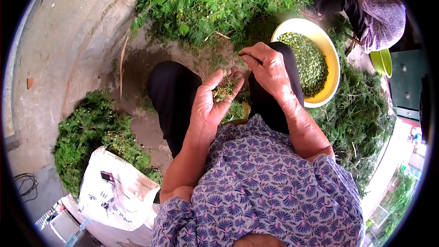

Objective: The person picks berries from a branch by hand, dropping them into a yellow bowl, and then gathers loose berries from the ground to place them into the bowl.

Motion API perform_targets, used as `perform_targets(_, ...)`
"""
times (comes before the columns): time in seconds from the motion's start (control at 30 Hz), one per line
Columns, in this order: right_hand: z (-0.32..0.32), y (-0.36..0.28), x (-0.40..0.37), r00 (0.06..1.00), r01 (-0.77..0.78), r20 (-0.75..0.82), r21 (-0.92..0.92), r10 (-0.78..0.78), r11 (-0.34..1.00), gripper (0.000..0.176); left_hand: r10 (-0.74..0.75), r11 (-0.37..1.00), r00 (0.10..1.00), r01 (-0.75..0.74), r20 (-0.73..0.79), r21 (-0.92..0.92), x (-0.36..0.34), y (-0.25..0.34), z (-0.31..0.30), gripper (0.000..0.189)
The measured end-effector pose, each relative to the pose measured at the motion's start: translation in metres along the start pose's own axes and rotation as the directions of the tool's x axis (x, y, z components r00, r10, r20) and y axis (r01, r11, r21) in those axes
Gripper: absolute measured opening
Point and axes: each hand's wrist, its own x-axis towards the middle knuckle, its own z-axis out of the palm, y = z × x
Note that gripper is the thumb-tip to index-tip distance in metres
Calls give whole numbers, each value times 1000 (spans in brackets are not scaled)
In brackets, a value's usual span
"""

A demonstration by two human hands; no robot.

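Note:
My left hand [206, 104] is cupped palm up above my lap, its fingers curled round a clump of small twigs and bits of greenery [223, 89]. Just right of it, my right hand [270, 71] is raised with thumb and forefinger pinched together. Whatever may be between those fingertips is too small to make out. Beside my right knee stands a yellow basin [334, 64], partly filled with small round green seed cones [307, 64].
A big heap of green conifer branches [219, 4] lies ahead, with more at right [354, 110] and left [91, 132]. A white sack [119, 192] with a phone [107, 176] on it is at lower left. Another person [382, 18] sits at upper right near a green basin [382, 61].

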Motion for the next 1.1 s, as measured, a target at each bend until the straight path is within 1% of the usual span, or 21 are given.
perform_targets(0.03,1,-1,0,1000,2,-2,1,-2,1000,15,5,1000,1000,-5,-7,19,0,0,-1,12)
perform_targets(0.1,2,-5,-2,993,-57,118,255,28,965,17,8,999,1000,-8,-6,44,1,0,0,12)
perform_targets(0.13,3,-8,-3,983,-83,183,307,26,948,19,8,999,999,-7,-40,49,0,-1,0,13)
perform_targets(0.23,9,-3,-3,963,33,254,225,-91,974,20,36,992,999,-30,-40,123,-6,-3,1,15)
perform_targets(0.3,10,-1,-5,957,36,274,213,-95,976,20,36,991,995,-23,-96,135,-10,-4,5,16)
perform_targets(0.43,13,-3,-7,937,82,317,205,-145,975,18,10,985,997,4,-81,172,-15,-2,-2,15)
perform_targets(0.5,11,-8,-8,942,50,316,210,-116,976,15,-4,983,996,19,-84,180,-16,-1,0,15)
perform_targets(0.6,10,-18,-11,939,-230,323,344,115,911,14,-13,987,998,23,-64,161,-18,0,-2,15)
perform_targets(0.63,8,-19,-11,942,-224,317,344,112,912,14,-13,983,998,23,-55,184,-18,0,-4,15)
perform_targets(0.7,2,-19,-13,995,-73,90,256,51,964,16,-13,978,999,22,-44,208,-18,0,-7,15)
perform_targets(0.73,-8,-16,-9,996,-92,6,274,94,957,13,-11,990,1000,10,5,138,-12,-2,-6,16)
perform_targets(0.77,-22,-19,-8,976,-214,28,271,215,938,14,-6,998,998,2,62,67,-12,-2,-5,17)
perform_targets(0.8,-33,-9,-6,974,-215,-27,215,226,953,16,13,1000,998,-14,66,14,-14,-1,0,22)
perform_targets(0.83,-48,-15,-6,942,-301,-79,233,326,925,18,10,999,983,-1,184,-45,-11,3,-2,28)
perform_targets(0.87,-62,-3,-6,909,-361,-131,224,396,905,19,11,995,973,12,230,-100,-11,5,-5,31)
perform_targets(0.9,-76,-7,-8,901,-348,-201,195,384,917,19,19,988,964,23,267,-155,-17,7,0,33)
perform_targets(0.93,-91,24,-8,907,-289,-267,166,326,943,23,64,987,953,-17,297,-159,-19,8,2,39)
perform_targets(0.97,-101,39,-2,877,-313,-323,179,356,933,23,81,986,954,-34,289,-164,-12,9,4,39)
perform_targets(1.03,-129,75,-6,839,-392,-391,47,378,919,27,149,980,937,-98,318,-171,-15,9,10,43)
perform_targets(1.07,-143,98,-10,833,-414,-422,-47,358,909,31,145,976,930,-79,337,-202,-15,10,11,48)
perform_targets(1.1,-156,125,-11,839,-413,-479,-254,257,875,36,149,976,928,-81,341,-203,-17,10,13,48)
